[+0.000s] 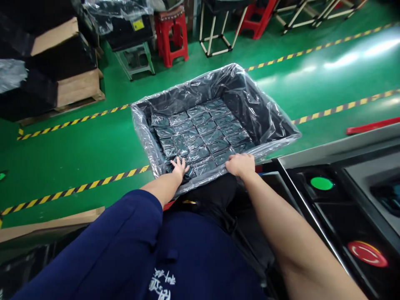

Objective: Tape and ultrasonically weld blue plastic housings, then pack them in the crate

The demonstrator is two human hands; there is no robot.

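1. Clear polythene liner (268,146) runs under my right hand (240,164) in the head view. Those fingers lie close together, curled over its near lip, though I can't tell whether they are pinching the plastic.
2. My left hand (179,168) is forward of the lip, its fingers spread wide and touching the dark flat packets (203,139), holding none that I can see. The packets lie in neat overlapping rows inside a dark-walled bin (184,93), filling its floor just beyond my left fingertips.
3. Spread, flat fingers seem the right touch here: light, even pressure should keep the rows square, while the other hand steadies the lip so the thin plastic doesn't slide.
4. Below both hands is my black-trousered lap (206,196), with a navy sleeve (93,237) on my left arm. To the right of my right hand is a dark control panel (312,216) with a green button (321,183) and a red button (367,254).
5. Far past my fingertips, green floor (78,154) carries yellow-and-black tape (78,191), and a red stool (171,35) stands there — well apart from the bin.
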